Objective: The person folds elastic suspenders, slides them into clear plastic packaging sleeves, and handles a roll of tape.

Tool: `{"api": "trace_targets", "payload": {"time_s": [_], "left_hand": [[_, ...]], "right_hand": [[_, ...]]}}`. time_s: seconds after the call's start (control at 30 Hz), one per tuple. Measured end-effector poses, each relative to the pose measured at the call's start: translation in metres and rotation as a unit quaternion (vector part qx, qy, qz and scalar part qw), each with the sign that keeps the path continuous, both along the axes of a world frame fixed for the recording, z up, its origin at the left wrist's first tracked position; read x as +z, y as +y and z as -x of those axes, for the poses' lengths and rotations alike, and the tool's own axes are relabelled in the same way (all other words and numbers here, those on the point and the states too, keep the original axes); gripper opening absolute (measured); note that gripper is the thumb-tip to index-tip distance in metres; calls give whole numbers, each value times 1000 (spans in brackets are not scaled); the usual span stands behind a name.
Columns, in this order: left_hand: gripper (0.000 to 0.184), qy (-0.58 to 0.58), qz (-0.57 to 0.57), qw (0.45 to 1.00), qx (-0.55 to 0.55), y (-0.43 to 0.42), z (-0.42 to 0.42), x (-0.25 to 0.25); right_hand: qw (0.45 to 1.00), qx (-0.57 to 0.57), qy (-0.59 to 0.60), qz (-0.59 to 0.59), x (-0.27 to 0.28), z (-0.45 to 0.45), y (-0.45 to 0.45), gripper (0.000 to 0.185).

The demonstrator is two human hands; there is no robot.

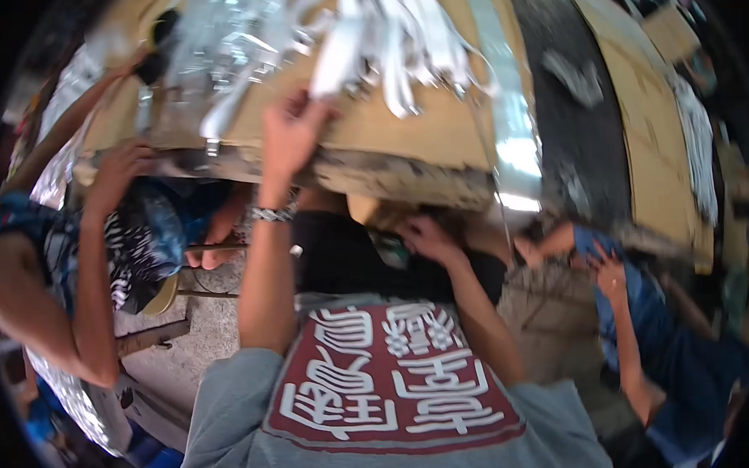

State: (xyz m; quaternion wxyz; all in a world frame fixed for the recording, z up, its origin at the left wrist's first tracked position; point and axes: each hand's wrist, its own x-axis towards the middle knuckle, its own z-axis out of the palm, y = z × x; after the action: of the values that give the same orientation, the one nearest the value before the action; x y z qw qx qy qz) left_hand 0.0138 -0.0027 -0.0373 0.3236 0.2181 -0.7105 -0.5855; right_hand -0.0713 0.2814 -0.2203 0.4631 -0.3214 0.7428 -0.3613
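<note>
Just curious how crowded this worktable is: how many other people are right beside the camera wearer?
2: the left-hand person, arms reaching to the cardboard edge, and the right-hand person, in dark blue. Others may be hidden in the dark, blurred surroundings.

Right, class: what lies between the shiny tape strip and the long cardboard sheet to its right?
Between the tape strip and the cardboard sheet lies a dark stretch bearing a pale crumpled scrap, in the head view.

White straps lie on a cardboard-covered table.
</note>
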Motion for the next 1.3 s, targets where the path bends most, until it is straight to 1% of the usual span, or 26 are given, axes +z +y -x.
{"api": "trace_targets", "payload": {"time_s": [0.03,0.07,0.1,0.13,0.17,0.2,0.23,0.3,0.37,0.43,0.53,0.57,0.6,0.63,0.67,0.7,0.73,0.77,0.83,1.0,1.07,1.13,1.23,1.3], "left_hand": [[16,37,-28,999,-12,3,3,2],[15,30,-25,999,-9,3,4,2],[16,47,-42,998,-19,2,5,1],[16,37,-40,998,-19,2,5,3],[17,36,-40,998,-24,1,4,3],[18,30,-42,998,-22,2,3,4],[18,27,-40,999,-18,3,4,6],[19,22,-14,1000,-17,1,4,6],[19,1,12,1000,-21,-2,2,4],[20,25,6,1000,-11,3,4,4],[19,25,23,999,-24,-12,1,-6],[19,27,18,999,-28,-14,1,-6],[20,-18,38,999,-16,-17,1,-3],[21,-60,61,996,-6,-19,1,0],[20,-31,43,999,-13,-22,2,-5],[20,-3,24,1000,-18,-26,3,-10],[19,-15,31,999,-20,-30,2,-9],[19,-26,41,999,-19,-37,1,-9],[18,-50,53,997,-37,-49,2,-8],[19,-19,41,998,-50,-54,5,-11],[19,-22,44,998,-47,-51,7,-10],[19,-23,53,997,-45,-53,5,-9],[18,-24,69,996,-43,-56,5,-7],[17,-29,70,997,-33,-51,6,-6]], "right_hand": [[999,-32,11,-2,0,-2,0,31],[999,-29,7,-13,3,-2,0,31],[999,-39,27,-19,1,-4,0,30],[998,-35,43,-30,-1,-3,1,31],[995,-35,88,-17,-17,-3,2,32],[997,-37,63,-24,-11,-3,4,33],[998,-37,41,-27,2,0,3,34],[998,-37,58,-14,11,1,2,30],[996,-36,76,-8,11,-2,3,30],[994,-42,101,-12,8,-3,3,32],[995,-22,93,-29,6,-6,-1,33],[989,-11,144,-11,-4,-7,-2,31],[991,-22,128,-41,25,-8,2,32],[989,-40,141,-36,10,-9,-1,34],[992,-43,118,-17,14,-7,1,35],[993,-52,105,-25,18,-9,2,33],[991,-62,116,-13,17,-10,3,33],[991,-47,127,-13,13,-10,0,33],[991,-62,114,23,32,-12,11,33],[990,-77,113,28,28,-14,11,33],[989,-76,121,26,24,-15,12,33],[989,-67,130,24,32,-15,16,33],[989,-85,118,39,34,-17,20,34],[984,-84,147,53,37,-19,21,34]]}}
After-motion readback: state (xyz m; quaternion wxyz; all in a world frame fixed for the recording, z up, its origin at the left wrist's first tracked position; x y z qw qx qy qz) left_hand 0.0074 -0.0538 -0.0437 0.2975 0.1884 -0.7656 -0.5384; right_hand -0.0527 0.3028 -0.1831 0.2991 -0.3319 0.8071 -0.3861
